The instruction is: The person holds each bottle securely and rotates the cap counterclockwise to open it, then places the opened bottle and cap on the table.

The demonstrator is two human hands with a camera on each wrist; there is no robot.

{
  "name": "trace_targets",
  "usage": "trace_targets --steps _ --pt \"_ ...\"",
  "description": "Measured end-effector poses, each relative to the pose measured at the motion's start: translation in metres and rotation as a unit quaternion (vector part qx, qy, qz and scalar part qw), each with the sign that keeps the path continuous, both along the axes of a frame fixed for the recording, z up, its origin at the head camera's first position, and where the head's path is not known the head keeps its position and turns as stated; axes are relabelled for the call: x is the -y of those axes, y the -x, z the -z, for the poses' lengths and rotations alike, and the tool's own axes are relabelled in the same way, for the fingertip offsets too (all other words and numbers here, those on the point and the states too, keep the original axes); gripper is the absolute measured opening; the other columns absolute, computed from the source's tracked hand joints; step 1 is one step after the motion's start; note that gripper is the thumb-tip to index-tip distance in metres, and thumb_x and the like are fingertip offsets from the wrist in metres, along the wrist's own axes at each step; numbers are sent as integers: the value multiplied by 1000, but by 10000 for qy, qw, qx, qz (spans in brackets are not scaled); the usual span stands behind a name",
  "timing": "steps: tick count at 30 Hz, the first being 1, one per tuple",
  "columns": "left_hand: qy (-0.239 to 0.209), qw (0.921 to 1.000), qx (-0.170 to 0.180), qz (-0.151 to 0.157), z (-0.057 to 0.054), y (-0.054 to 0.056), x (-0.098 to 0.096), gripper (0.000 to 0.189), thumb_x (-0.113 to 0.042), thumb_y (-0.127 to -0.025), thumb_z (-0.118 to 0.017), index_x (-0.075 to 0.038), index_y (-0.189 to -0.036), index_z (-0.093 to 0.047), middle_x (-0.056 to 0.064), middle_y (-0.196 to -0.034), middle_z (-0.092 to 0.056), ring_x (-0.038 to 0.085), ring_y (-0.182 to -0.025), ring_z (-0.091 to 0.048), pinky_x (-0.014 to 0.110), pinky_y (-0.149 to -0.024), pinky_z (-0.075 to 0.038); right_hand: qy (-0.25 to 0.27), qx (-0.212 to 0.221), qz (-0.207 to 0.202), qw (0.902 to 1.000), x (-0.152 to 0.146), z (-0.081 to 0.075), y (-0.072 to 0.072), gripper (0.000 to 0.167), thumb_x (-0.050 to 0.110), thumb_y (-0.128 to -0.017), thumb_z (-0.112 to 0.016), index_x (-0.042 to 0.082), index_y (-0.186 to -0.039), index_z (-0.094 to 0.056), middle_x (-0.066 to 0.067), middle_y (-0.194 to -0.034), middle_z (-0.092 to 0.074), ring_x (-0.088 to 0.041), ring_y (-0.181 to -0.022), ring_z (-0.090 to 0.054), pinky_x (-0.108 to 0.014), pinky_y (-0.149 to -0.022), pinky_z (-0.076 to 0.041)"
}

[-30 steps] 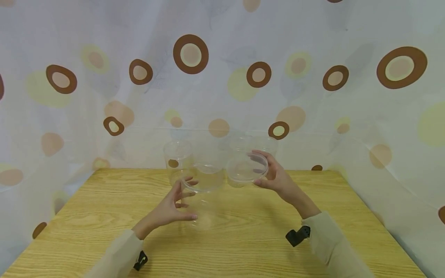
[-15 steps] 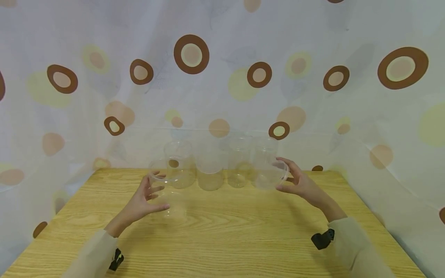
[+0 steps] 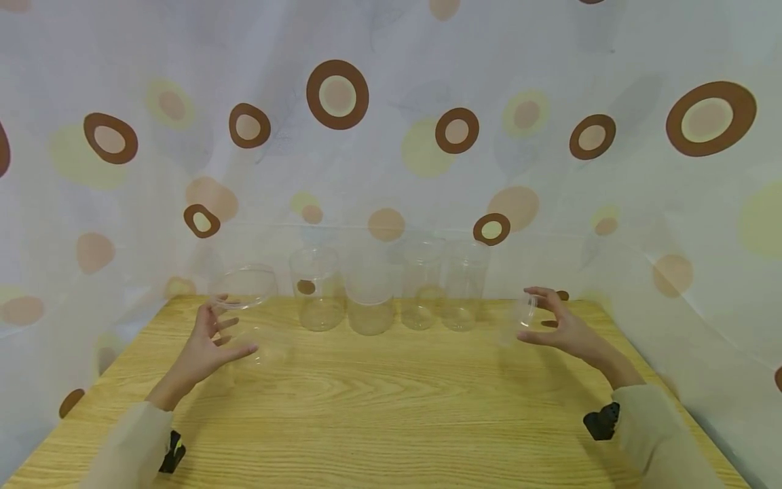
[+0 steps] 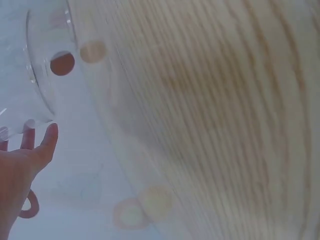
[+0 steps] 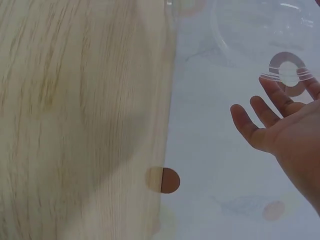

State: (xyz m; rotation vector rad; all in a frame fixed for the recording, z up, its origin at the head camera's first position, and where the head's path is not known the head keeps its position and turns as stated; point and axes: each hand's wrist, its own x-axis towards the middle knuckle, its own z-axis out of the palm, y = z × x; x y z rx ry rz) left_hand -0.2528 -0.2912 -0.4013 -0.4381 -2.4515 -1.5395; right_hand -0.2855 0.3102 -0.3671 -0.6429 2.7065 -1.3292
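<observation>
My left hand (image 3: 204,346) is at the left of the table, thumb and fingers curved around a clear plastic jar (image 3: 247,288). The jar's rim faces up, and its see-through body is faint above the wood. In the left wrist view, the fingertips (image 4: 50,132) meet the jar's wall near an edge. At the right, my right hand (image 3: 565,331) pinches a clear round lid (image 3: 527,312) between thumb and fingers. The lid is tilted almost on edge toward the head camera. In the right wrist view, the lid's ridged edge (image 5: 272,76) lies against the fingers.
Between the hands, several clear jars stand upright in a row near the back edge of the wooden table (image 3: 379,421): a wide jar (image 3: 320,305), another wide jar (image 3: 370,316), a narrower jar (image 3: 419,299) and one more jar (image 3: 462,295). A patterned curtain (image 3: 391,170) hangs behind.
Both hands have moved apart, the left one leftward with the jar, the right one rightward with the lid. The lid has turned more edge-on. The standing jars stay in place.
</observation>
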Motion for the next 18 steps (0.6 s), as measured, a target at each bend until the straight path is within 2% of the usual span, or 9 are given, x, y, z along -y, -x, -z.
trace_targets --steps 6,10,18 --pt "-32 9997 142 -216 2 -3 16 90 -7 -78 -71 -17 -139 -6 17 -149 -5 49 -126 -28 66 -93 -27 -323 17 121 9994 -18 8 2 79 23 -84 -67 16 -144 -16 -27 -143 -17 -47 -131 -15 -67 -92 -24" --pt "-78 9991 318 -259 3 -4 25 92 -7 -79 -70 -16 -140 -2 20 -149 -5 50 -127 -24 66 -93 -26 -621 -27 145 9980 -25 12 3 80 25 -82 -68 11 -143 -18 -29 -141 -20 -50 -129 -15 -70 -88 -24" --pt "29 9980 496 -391 6 -2 36 88 -10 -79 -70 -21 -138 -5 20 -146 -7 50 -127 -24 66 -94 -27 -1496 -611 77 9868 -26 14 4 80 29 -76 -73 3 -138 -30 -34 -130 -30 -52 -116 -28 -70 -81 -29"
